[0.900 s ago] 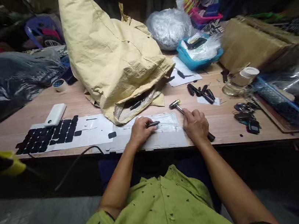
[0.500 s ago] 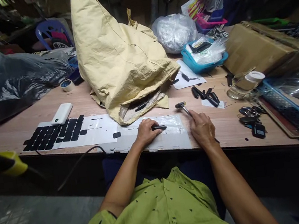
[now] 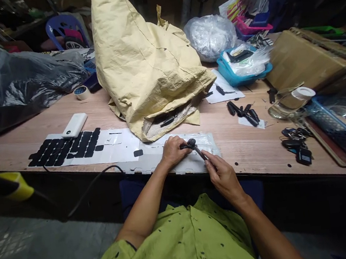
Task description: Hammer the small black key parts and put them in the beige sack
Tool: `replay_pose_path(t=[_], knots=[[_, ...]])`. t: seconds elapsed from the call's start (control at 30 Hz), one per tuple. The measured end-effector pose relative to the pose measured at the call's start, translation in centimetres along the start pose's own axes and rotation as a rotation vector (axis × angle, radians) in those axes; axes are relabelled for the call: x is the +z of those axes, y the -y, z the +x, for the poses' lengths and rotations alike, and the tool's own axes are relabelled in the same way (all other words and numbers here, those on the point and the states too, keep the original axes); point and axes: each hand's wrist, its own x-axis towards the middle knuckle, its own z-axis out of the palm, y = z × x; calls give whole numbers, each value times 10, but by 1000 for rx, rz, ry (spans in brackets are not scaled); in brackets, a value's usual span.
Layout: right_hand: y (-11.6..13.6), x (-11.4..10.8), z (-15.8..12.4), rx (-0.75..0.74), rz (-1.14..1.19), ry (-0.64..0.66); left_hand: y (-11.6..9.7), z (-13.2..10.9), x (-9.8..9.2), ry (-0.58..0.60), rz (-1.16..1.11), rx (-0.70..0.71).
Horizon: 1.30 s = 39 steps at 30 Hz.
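My left hand (image 3: 173,151) is closed on a small black elongated part (image 3: 183,146) over a white plastic-wrapped slab (image 3: 156,161) at the table's front edge. My right hand (image 3: 222,172) grips the handle of a small hammer (image 3: 201,153). The hammer's head sits at the black part's right end; whether the two touch, I cannot tell. Just behind my hands, a large yellowish sack (image 3: 151,64) lies with its mouth toward me, and black pieces (image 3: 167,121) show inside. To the left, black rounded stickers or pads (image 3: 56,151) cover a white sheet (image 3: 117,148).
A white power bank (image 3: 75,125) and a tape roll (image 3: 81,92) lie left. On the right are several black parts (image 3: 248,113), a lidded jar (image 3: 291,102), key fobs (image 3: 301,150), a blue basket (image 3: 343,127), a carton (image 3: 307,59) and a teal bowl (image 3: 233,76).
My right hand has swung the hammer left, from the bare table to the black part in my left hand. My left hand keeps its hold. The whole view has shifted slightly.
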Motion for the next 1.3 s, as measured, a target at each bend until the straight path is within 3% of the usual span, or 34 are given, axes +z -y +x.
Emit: replay_pose_path(t=[0.27,0.47,0.6,0.7,0.87,1.03,1.17,1.3], knots=[[0,2,-2,10,-59,21,-4,0,-2,19,11,-28],[-1,-5,-2,45,-66,-43,-6,-1,-3,6,-3,-17],[-8,-4,-3,77,-55,-13,-6,-2,-3,12,10,-19],[-18,-6,6,86,-68,-70,-5,-1,-4,17,13,-12],[-50,-18,42,159,-398,-198,-4,-1,-4,9,11,-3],[-82,-21,70,128,-664,-183,-2,-3,-3,13,26,6],[-86,-14,73,115,-739,-224,1,-3,-6,-12,12,61],[-81,-10,71,126,-758,-231,-2,-19,-7,-96,-3,234]])
